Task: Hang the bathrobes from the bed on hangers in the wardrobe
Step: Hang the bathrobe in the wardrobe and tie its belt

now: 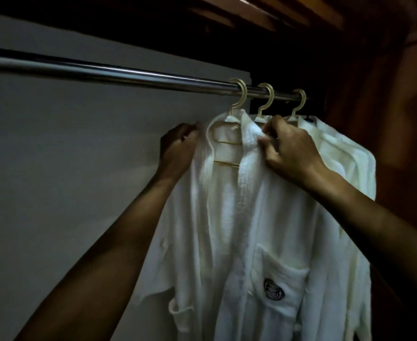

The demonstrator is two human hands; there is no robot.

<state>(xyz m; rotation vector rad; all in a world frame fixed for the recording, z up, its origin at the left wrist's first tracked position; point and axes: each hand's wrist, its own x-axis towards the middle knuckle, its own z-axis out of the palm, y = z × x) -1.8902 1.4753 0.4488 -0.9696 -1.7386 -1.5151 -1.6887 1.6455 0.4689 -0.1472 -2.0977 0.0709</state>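
Clutching one bathrobe point(227, 217) are left hand point(177, 146) and right hand point(291, 151), below three hangers point(244, 94).

We're looking into a dim clothes wardrobe point(387, 107) of dark reddish wood, plainly a bedroom's or a hotel room's: a long polished steel rail point(104, 72) crosses in front of a pale grey back panel point(54, 180), and three cream plastic hangers point(243, 94) hooked over the rail's right end carry white waffle-weave bathrobes point(227, 217).

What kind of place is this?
Inside a dark wood wardrobe, possibly a hotel's. A metal hanging rail carries three cream hangers, white bathrobes hang below them, and the front one has an emblem on its pocket.
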